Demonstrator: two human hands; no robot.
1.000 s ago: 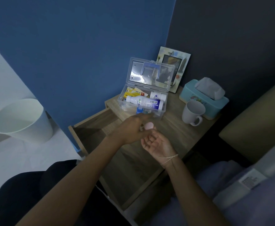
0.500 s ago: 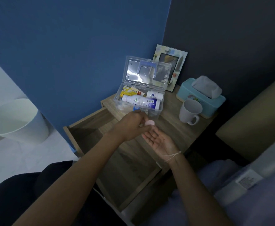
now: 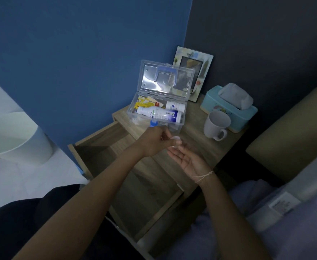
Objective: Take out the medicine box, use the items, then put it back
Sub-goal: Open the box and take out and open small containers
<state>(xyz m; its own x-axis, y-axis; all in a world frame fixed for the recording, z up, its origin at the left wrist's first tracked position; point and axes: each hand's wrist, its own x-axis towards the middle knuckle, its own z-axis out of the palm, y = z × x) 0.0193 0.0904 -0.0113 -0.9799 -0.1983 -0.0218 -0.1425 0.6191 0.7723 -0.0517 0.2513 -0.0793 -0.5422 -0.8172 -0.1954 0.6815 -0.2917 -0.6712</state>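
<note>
The clear plastic medicine box [image 3: 156, 113] sits lid-up on the wooden bedside table [image 3: 195, 147]. Left hand [image 3: 154, 141] pinches a small pale object [image 3: 175, 138], perhaps a cap, above the flat, upturned right hand [image 3: 187, 158].

I see my left hand [image 3: 155, 141] pinching a small white pill [image 3: 175, 138] over my upturned right hand [image 3: 186, 158]. The medicine box [image 3: 156, 117] sits open behind.

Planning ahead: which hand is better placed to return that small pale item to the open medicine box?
Likely left: the left hand already pinches the small pale item beside the medicine box; the right hand lies open, palm-up.
</note>
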